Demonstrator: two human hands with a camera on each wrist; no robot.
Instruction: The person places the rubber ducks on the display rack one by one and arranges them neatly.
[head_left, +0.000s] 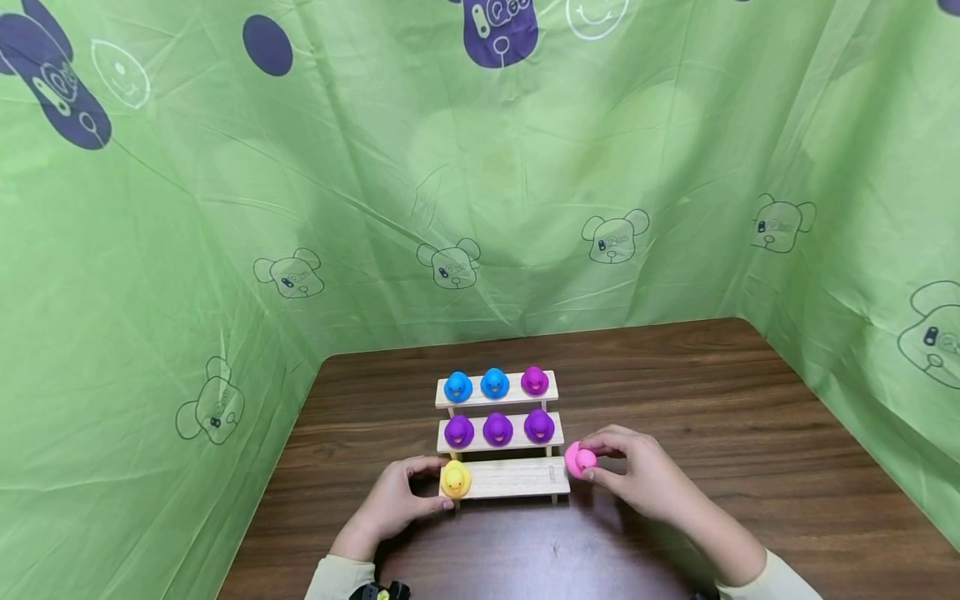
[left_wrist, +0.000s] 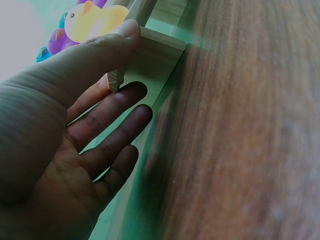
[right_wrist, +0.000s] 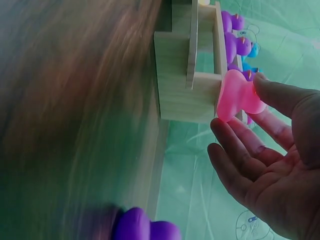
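Note:
A three-step wooden stand (head_left: 510,478) stands on the table. My left hand (head_left: 397,500) holds the left end of its lowest step, thumb at the front edge and fingers behind. On that end sits a yellow rubber duck (head_left: 455,479), between thumb and index finger in the head view. Just past the right end of the same step, my right hand (head_left: 637,471) pinches a pink rubber duck (head_left: 580,460). In the right wrist view the pink duck (right_wrist: 232,97) is between thumb and fingers, overlapping the stand's end.
Purple ducks (head_left: 498,429) line the middle step. Blue ducks (head_left: 494,383) and a magenta-purple duck (head_left: 535,381) occupy the top step. Another purple duck (right_wrist: 145,226) shows low in the right wrist view. Green printed cloth (head_left: 525,183) surrounds the brown wooden table (head_left: 675,375).

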